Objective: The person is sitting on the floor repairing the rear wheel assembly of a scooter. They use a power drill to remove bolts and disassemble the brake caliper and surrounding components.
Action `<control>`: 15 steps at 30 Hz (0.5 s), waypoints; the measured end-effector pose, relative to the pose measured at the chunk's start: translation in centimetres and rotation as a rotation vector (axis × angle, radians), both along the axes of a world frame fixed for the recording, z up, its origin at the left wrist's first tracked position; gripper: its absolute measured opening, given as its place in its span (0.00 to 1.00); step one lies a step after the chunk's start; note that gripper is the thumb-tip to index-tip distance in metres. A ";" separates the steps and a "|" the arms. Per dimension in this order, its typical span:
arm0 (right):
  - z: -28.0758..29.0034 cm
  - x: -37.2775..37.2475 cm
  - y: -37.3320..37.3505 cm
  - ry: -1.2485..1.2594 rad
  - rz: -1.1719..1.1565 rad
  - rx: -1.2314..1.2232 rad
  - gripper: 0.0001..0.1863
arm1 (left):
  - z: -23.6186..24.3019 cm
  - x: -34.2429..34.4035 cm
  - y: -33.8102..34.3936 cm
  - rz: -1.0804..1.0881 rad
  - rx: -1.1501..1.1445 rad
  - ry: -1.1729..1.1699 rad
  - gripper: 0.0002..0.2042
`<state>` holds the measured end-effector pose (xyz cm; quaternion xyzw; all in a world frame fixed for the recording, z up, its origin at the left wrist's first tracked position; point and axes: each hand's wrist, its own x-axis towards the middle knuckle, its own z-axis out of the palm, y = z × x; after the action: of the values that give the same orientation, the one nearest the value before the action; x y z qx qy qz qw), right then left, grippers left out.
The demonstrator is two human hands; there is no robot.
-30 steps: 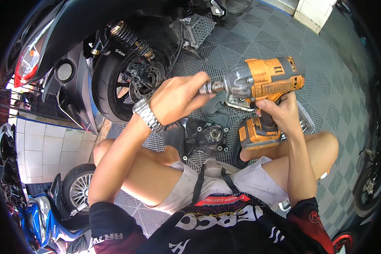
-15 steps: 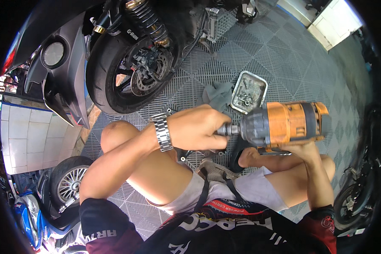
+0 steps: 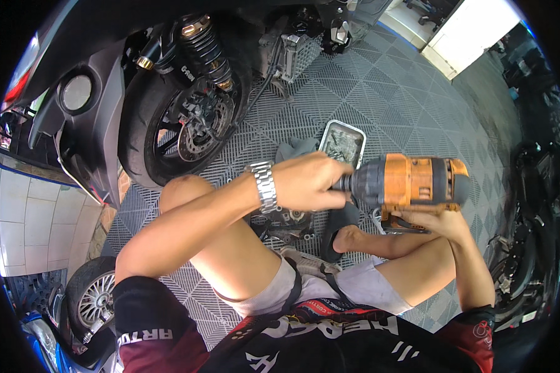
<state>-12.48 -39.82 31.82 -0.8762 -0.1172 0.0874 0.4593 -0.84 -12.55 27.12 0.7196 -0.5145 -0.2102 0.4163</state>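
Observation:
An orange and black impact wrench (image 3: pixel 410 180) lies level above my lap, its nose toward the left. My right hand (image 3: pixel 438 222) is wrapped round its handle from below, with the fingers partly hidden. At the nose, my left hand (image 3: pixel 311 181) has its fingers closed round the dark socket (image 3: pixel 343 181). Whether anything else is inside that grip is hidden. Below the left hand, between my legs, a metal engine part (image 3: pixel 289 217) rests on the floor, partly covered by my arm.
A metal tray (image 3: pixel 350 125) with small hardware stands beyond the wrench, beside a grey cloth (image 3: pixel 292 149). A scooter's rear tyre (image 3: pixel 134 133) stands at the left, under a coil shock absorber (image 3: pixel 208 53). A loose-looking wheel (image 3: pixel 96 298) is at lower left. Dark motorcycle parts (image 3: pixel 519 267) line the right.
The view has turned, so the tray and scooter sit further left. My left hand and the wrench have shifted slightly relative to my legs; both hands keep their hold.

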 end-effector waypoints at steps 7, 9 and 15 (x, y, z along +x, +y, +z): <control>-2.1 -1.2 1.1 0.447 -0.185 0.398 0.18 | -2.9 -1.1 -2.4 0.013 0.197 -0.028 0.23; -3.1 -1.2 1.5 0.476 -0.152 0.359 0.18 | -7.0 -1.4 -2.8 0.036 0.074 -0.080 0.25; -9.8 0.1 1.9 0.462 0.016 0.085 0.18 | -13.2 -1.3 -4.4 0.060 0.472 -0.161 0.20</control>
<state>-12.39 -37.95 22.02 -0.8118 -0.0191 0.2843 0.5097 -2.16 -16.90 13.90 0.8262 -0.4611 -0.2542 0.2003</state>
